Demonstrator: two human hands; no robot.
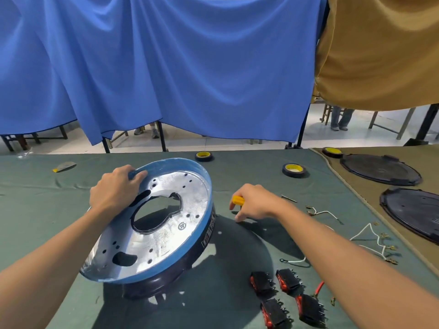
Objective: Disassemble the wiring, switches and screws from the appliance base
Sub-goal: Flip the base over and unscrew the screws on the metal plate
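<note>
The round appliance base (pixel 166 243), blue-rimmed with a silvery inside and a large centre hole, stands tilted on the green cloth with its near edge down. My left hand (pixel 114 191) grips its far rim. Right of the base, my right hand (pixel 254 203) is closed around a yellow-handled screwdriver (pixel 238 200), low over the cloth; its shaft is hidden. Several black-and-red switches (pixel 285 295) lie at the front right. White wires with terminals (pixel 370 241) lie further right, and a loose screw (pixel 288 198) sits beyond my right wrist.
Two tape rolls (pixel 294 170) (pixel 203 156) rest on the far side of the green table cloth (pixel 35 210); a third (pixel 332 151) lies on the brown cloth at right, beside two dark round covers (pixel 380 169) (pixel 413 212). A small scraper (pixel 64 166) lies far left. Curtains hang behind.
</note>
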